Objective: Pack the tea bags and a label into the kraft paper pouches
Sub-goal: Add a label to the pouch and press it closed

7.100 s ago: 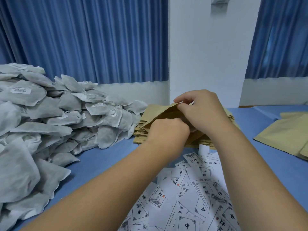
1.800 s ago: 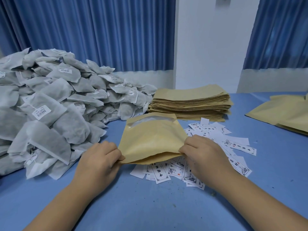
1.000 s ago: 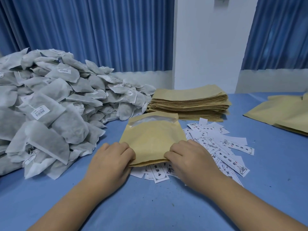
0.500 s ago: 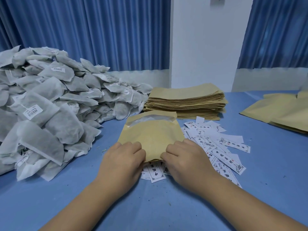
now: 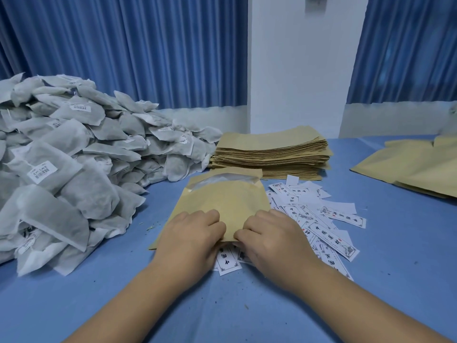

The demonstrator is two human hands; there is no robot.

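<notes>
One kraft pouch [image 5: 222,201] lies flat on the worktop [image 5: 395,256] just in front of the pouch stack [image 5: 269,154], its mouth towards the stack. The left hand [image 5: 190,238] and right hand [image 5: 274,241] sit side by side at its near edge, fingers [image 5: 210,220] curled and seemingly pinching it, though the thumbs are hidden. It looks light, thin and easily creased, best held by its edges; left of the stack is one heap of soft tea bags [image 5: 74,164], too many to count, in front-right some two dozen loose labels [image 5: 319,219], and well right a few filled pouches [image 5: 420,167]
</notes>
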